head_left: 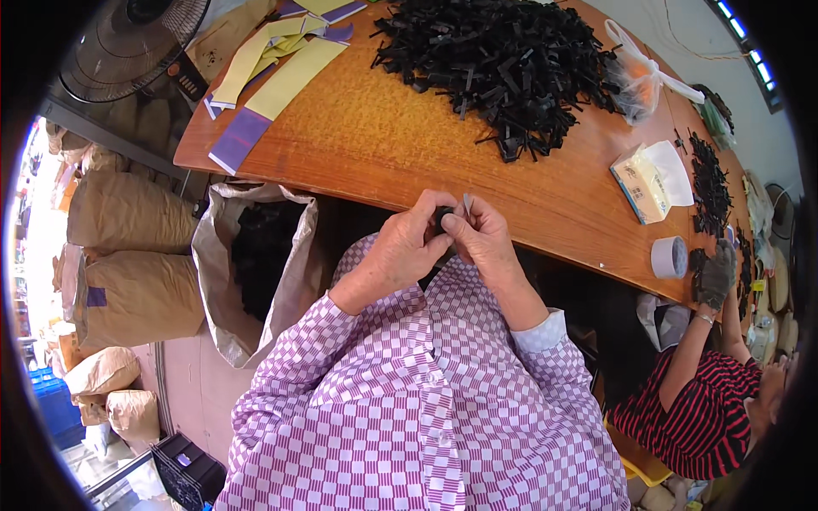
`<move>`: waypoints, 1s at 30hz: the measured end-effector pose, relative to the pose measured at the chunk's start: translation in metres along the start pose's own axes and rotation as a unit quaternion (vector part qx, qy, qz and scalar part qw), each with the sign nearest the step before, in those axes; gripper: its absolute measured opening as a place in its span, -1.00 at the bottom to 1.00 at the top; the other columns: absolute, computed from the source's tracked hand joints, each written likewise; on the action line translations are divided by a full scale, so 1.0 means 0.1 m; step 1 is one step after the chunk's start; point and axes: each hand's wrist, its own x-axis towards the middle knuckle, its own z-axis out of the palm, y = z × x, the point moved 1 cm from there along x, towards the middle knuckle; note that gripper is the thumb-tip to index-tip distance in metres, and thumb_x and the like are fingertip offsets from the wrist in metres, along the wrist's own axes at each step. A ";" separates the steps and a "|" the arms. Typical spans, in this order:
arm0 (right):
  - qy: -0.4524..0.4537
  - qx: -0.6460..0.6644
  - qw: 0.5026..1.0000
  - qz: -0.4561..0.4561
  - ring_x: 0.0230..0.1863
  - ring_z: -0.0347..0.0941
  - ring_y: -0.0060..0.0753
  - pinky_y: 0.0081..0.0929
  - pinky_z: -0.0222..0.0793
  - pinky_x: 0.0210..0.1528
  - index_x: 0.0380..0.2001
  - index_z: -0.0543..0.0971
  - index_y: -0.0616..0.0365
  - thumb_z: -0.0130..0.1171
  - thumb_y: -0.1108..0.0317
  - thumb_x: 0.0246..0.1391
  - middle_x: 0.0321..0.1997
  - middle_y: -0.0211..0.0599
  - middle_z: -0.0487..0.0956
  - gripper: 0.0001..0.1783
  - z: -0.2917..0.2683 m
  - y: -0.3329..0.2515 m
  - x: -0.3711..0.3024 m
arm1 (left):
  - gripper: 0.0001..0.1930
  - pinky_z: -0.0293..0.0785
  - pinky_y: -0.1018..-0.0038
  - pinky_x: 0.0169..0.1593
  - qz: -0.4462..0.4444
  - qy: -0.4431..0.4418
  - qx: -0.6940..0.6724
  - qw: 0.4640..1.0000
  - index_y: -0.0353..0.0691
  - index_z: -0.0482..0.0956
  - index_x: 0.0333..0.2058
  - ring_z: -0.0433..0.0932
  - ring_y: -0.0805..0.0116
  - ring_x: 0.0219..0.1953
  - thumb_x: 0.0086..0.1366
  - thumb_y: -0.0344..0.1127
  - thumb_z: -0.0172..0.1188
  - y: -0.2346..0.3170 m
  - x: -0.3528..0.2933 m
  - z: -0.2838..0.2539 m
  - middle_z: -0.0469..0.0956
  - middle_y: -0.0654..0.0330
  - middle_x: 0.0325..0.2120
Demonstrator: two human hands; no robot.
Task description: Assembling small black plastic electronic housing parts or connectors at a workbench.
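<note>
In the head view, you are bringing both hands together over your lap, just off the near edge of the table (375, 128). Your left hand (399, 245) is curling its thumb and forefinger nearly closed around a small black piece (442, 219), presumably to steady it; the fingers are hiding most of its shape. Your right hand (488, 243) is pinching a thin grey piece (467, 204) upright between thumb and fingertips, leaving no gap. It is looking blade-like, but you cannot be sure. The right thumb is meeting the black piece, perhaps so both hands are bracing each other.

Ahead, a large black heap (503, 72) is lying on the table, probably piled there for easy reach. An open sack (204, 255) is standing at your left, its mouth gaping upward beside the table edge, seemingly for dropping things in; dark contents are showing inside. Yellow-and-purple strips (294, 81) are lying farther left, while a tissue box (635, 187) and a tape roll (670, 258) are sitting rightward, apparently leaving your working edge free.
</note>
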 end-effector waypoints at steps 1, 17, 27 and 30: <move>0.001 0.000 1.000 0.005 -0.62 0.12 -0.87 -0.80 -0.02 -0.63 -0.48 0.40 0.08 0.21 0.34 0.11 -0.62 -0.68 0.28 -0.81 0.03 0.01 -0.03 | -0.59 0.38 0.64 -0.41 -0.004 -0.001 -0.004 1.000 -0.27 0.24 -0.02 0.44 0.60 -0.46 0.17 -0.60 0.12 -0.03 -0.01 0.01 0.42 0.27 -0.42; 0.026 -0.253 0.961 -0.107 -0.52 0.33 -0.55 -0.56 0.29 -0.44 -0.33 0.38 0.26 -0.08 0.34 0.28 -0.56 -0.29 0.43 -0.81 0.24 0.10 -0.14 | -0.66 0.49 0.55 -0.42 -0.057 0.009 -0.176 0.983 -0.27 0.18 -0.07 0.52 0.49 -0.44 0.21 -0.62 0.02 -0.19 -0.16 -0.07 0.46 0.15 -0.42; 0.025 -0.268 0.955 -0.126 -0.55 0.29 -0.64 -0.63 0.25 -0.50 -0.32 0.39 0.27 -0.11 0.29 0.30 -0.58 -0.40 0.40 -0.77 0.24 0.18 -0.14 | -0.65 0.46 0.42 -0.41 -0.081 0.023 -0.090 0.992 -0.26 0.19 -0.12 0.56 0.30 -0.44 0.16 -0.62 0.07 -0.24 -0.14 -0.04 0.46 0.07 -0.46; 0.025 -0.291 0.948 -0.126 -0.57 0.28 -0.63 -0.61 0.23 -0.52 -0.33 0.39 0.24 -0.11 0.26 0.30 -0.60 -0.42 0.38 -0.75 0.24 0.17 -0.13 | -0.64 0.46 0.28 -0.41 -0.015 0.058 0.008 0.998 -0.24 0.21 -0.13 0.56 0.00 -0.42 0.11 -0.60 0.09 -0.27 -0.15 0.00 0.48 -0.04 -0.44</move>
